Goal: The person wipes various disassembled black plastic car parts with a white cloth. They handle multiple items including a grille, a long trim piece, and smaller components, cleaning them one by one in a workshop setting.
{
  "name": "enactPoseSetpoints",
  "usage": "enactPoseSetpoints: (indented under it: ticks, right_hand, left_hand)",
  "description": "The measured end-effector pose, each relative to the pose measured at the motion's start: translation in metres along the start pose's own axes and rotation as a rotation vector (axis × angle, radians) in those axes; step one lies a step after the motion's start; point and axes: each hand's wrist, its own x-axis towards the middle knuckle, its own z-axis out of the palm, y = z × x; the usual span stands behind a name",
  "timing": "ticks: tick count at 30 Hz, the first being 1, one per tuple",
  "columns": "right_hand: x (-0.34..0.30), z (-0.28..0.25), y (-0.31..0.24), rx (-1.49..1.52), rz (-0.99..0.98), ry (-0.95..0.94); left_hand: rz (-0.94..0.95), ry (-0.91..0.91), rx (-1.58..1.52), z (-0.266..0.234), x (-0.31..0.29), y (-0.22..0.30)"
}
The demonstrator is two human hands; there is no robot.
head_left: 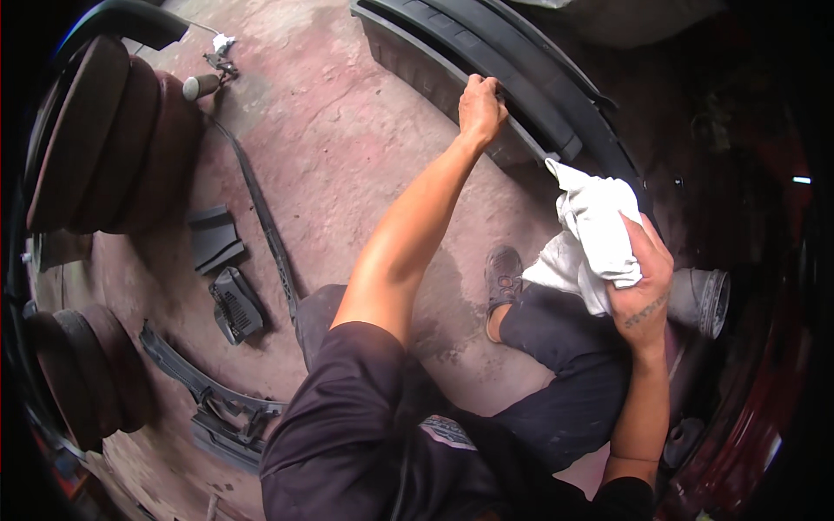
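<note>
At the upper right lies a long dark plastic part (521,74) that looks like a car bumper, with ribs and a raised lip. My left hand (482,111) reaches out to its near edge, fingers closed over the lip; the fingertips are partly hidden. A bunched white cloth (595,227) is gripped in my right hand (645,276), beside the near end of the dark part. The cloth hangs in loose folds toward my knee. Whether it touches the part, I cannot tell.
Stacked worn tyres (117,143) stand at the left, with more tyres (91,373) below. A dark strip (256,191), a grey plastic piece (215,236), a black grille-like piece (236,304) and a curved trim (195,378) lie on the floor. A bucket-like container (702,300) stands right.
</note>
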Motion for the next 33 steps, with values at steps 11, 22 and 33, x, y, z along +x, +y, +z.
enactPoseSetpoints:
  ticks: [11,22,33]
  right_hand:
    - [-0.020,-0.003,0.026,-0.032,0.049,-0.050]
    - [-0.016,0.003,0.044,0.236,0.163,-0.203]
    - [0.014,0.236,-0.083,1.189,0.540,-0.128]
  left_hand:
    - [-0.206,0.044,0.495,-0.222,-0.113,-0.132]
    - [-0.815,0.126,0.709,-0.348,-0.298,-0.230]
    - [-0.701,0.010,-0.059,-0.378,-0.304,0.041]
